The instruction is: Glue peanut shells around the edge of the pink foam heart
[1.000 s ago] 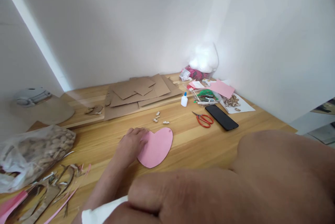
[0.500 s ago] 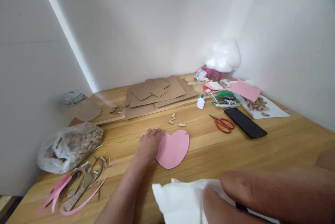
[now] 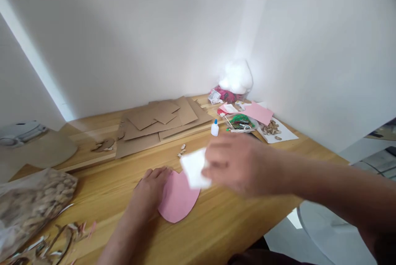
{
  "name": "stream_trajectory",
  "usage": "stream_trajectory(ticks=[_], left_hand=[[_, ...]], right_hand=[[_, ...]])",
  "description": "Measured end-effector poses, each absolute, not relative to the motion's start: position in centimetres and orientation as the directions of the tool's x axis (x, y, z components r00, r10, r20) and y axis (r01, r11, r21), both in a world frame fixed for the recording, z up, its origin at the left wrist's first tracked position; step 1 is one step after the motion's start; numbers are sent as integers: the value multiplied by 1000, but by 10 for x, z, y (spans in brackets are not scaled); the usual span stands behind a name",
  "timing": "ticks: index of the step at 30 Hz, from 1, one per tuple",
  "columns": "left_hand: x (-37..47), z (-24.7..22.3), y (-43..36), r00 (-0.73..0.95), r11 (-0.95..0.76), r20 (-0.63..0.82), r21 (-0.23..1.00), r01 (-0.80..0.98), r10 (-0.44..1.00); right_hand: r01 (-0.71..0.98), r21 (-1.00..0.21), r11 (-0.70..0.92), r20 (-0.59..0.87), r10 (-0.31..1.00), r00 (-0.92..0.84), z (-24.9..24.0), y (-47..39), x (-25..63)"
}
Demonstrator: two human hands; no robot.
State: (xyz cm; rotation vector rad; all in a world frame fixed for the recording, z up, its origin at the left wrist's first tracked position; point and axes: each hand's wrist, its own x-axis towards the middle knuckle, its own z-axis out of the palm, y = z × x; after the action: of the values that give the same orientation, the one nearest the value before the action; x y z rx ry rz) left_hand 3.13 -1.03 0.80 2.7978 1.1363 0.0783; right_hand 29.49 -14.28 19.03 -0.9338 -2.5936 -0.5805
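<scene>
A pink paper heart (image 3: 178, 204) lies flat on the wooden table. My left hand (image 3: 151, 186) rests at its left side, fingers laid over the upper left lobe and partly hiding it. Above the heart's right side, my right hand (image 3: 236, 164) pinches a folded white tissue (image 3: 194, 169), which covers part of the right lobe. The right hand is slightly blurred; whether the tissue touches the heart, I cannot tell. Just beyond the heart are several peanut shells (image 3: 182, 150). A white glue bottle with a blue cap (image 3: 214, 128) stands upright behind my right hand.
Flat cardboard sheets (image 3: 148, 128) are stacked at the back. A bag of peanut shells (image 3: 37, 203) and scraps (image 3: 58, 244) lie left. Back right hold a pack with green strands (image 3: 239, 122), pink paper (image 3: 258, 112), shells on white paper (image 3: 284, 133) and a bag of white stuffing (image 3: 236, 77).
My right hand has brought the tissue up from the lower right to above the heart. My left hand stays on the heart. The view has turned right; the scissors and most of the phone are now hidden.
</scene>
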Motion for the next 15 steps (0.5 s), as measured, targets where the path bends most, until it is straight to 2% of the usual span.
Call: stream_trajectory(ticks=[3,5,6,8,11,15], left_hand=[[31,3,-9,706,-702,30,140,698,707],[31,1,-8,693,-688,26,147,711,721],[31,0,-8,686,-680,18,152,717,727],[31,-1,-8,671,-663,6,162,731,741],[30,-3,-9,663,-654,-1,164,739,749],[30,0,-10,667,-655,-18,164,737,745]], right_hand=[[883,194,428,498,732,-464,177,-108,378],[987,140,82,501,854,-142,171,-89,437],[986,131,-101,462,887,29,168,-82,464],[895,110,-432,348,860,372,159,-73,509],[794,94,-600,294,779,554,139,-68,550],[750,79,-657,214,746,631,103,-63,568]])
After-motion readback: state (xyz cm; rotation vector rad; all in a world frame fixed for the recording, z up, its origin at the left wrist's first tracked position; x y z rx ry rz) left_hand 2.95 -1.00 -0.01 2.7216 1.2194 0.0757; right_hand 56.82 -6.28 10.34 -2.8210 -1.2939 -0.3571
